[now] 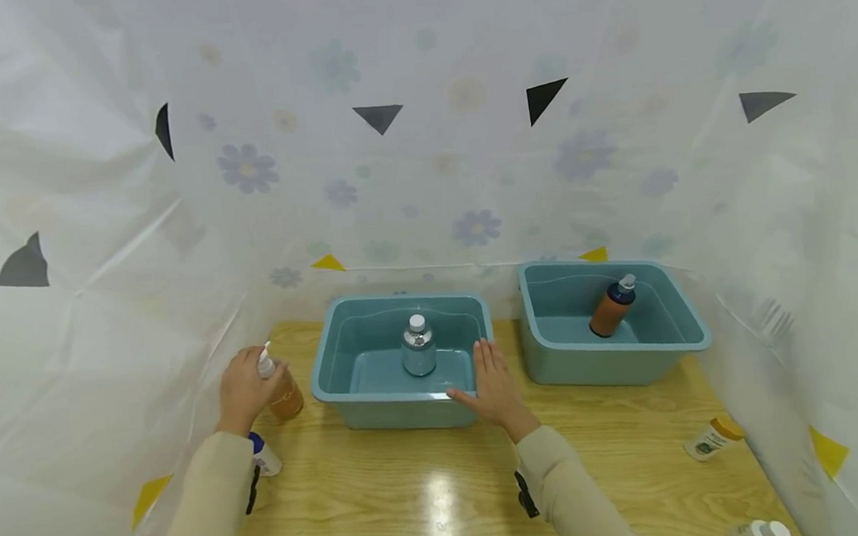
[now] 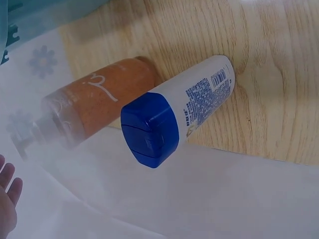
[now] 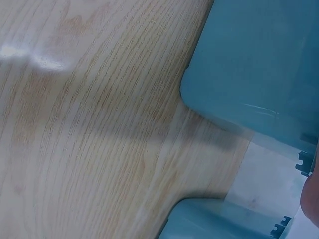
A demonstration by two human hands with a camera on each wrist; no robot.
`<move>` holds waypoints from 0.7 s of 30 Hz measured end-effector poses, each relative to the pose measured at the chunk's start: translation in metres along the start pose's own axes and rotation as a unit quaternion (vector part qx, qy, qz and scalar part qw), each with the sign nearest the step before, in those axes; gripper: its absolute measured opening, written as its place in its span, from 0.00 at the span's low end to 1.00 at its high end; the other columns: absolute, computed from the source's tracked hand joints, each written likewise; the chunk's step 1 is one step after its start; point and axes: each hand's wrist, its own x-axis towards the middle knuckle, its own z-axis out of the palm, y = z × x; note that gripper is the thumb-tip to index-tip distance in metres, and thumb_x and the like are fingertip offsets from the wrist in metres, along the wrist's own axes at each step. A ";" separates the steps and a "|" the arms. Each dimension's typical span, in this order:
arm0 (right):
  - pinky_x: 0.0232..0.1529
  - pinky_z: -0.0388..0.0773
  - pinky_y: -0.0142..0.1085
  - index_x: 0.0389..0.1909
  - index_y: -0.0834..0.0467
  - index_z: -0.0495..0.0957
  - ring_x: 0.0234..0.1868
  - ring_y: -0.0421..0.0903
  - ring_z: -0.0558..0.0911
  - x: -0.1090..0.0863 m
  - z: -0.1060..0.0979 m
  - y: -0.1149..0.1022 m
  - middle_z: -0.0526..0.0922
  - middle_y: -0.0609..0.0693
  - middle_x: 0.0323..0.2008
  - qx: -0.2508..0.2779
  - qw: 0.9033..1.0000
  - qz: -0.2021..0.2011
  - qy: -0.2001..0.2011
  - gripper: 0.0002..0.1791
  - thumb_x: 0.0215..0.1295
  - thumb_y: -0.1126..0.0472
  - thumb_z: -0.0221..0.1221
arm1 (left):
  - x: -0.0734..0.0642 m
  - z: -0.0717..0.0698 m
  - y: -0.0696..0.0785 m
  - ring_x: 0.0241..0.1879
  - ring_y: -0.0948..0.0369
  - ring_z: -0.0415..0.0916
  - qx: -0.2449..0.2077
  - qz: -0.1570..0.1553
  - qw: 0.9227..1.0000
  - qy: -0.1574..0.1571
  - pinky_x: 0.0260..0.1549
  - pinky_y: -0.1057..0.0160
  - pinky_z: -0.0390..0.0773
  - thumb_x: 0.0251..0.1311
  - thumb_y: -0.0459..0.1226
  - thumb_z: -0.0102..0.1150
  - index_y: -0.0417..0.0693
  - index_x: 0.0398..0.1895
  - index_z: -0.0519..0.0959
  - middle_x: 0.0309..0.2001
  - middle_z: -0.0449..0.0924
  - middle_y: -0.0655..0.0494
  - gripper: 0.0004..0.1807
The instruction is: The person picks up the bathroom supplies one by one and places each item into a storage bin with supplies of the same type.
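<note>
My left hand (image 1: 246, 389) is over the top of an orange-brown pump bottle (image 1: 287, 396) with a clear collar and white pump head. In the left wrist view, its fingers (image 2: 14, 191) are loosely extended, apart from the pump. Nearer the wrist stands a white bottle with a blue flip cap (image 2: 199, 94). My right hand (image 1: 495, 388) rests with straight fingers on the right rim of the left blue-green bin (image 1: 409, 416), thumb spread along its front edge. Inside that bin a clear-grey bottle with a white cap (image 1: 419, 353) stands upright.
A second blue-green bin (image 1: 593, 366) stands at the right, holding a brown pump bottle with a dark collar (image 1: 611, 313). A white bottle with an orange cap (image 1: 713, 437) lies near the table's right edge; white-capped containers (image 1: 761, 532) sit below it. Patterned white sheeting (image 1: 423, 185) surrounds the table.
</note>
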 end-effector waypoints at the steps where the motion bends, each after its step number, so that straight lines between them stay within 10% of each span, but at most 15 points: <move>1: 0.71 0.47 0.51 0.70 0.71 0.43 0.73 0.62 0.44 0.000 0.000 0.000 0.47 0.68 0.71 0.002 1.000 0.001 0.001 0.56 0.58 0.33 0.51 | 0.001 0.000 -0.001 0.40 0.36 0.74 0.002 -0.009 1.000 -0.007 0.40 0.40 0.74 0.49 0.38 0.66 0.24 0.44 0.75 0.42 0.75 0.28 0.25; 21: 0.70 0.49 0.53 0.69 0.73 0.45 0.73 0.63 0.45 -0.002 -0.001 -0.001 0.47 0.69 0.70 0.016 1.000 0.000 0.009 0.55 0.57 0.36 0.54 | 0.018 -0.007 -0.007 0.49 0.32 0.69 0.005 -0.143 0.981 -0.132 0.45 0.37 0.71 0.54 0.41 0.59 0.23 0.54 0.68 0.52 0.68 0.24 0.31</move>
